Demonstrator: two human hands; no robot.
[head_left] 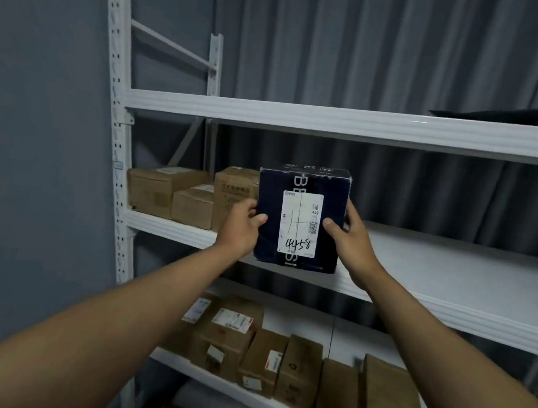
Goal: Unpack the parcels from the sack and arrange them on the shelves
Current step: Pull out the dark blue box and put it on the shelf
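Right, both hands clamped on the dark blue parcel (302,218), one per side. Left hand (241,224) grips the left edge w/ thumb on the front face; right hand (348,232) grips the right edge, thumb on front too, fingers wrapped round the side. I see the parcel held up in front of the middle shelf (449,284), its bottom edge level w/ the shelf's front lip; can't tell if it's resting on the board or not. Box is upright, roughly squarish, slightly taller than wide, so long axis approx vertical. White shipping label (300,223) faces me, also portrait, w/ handwritten "4458" near the bottom. White lettering runs vertically down the front.

Just left of the parcel, on the same shelf, brown cartons (177,192) sit in a group. Lower shelf (213,381) carries a row of brown boxes (280,361). Top shelf (333,121) has a dark flat item (509,115) at far right.
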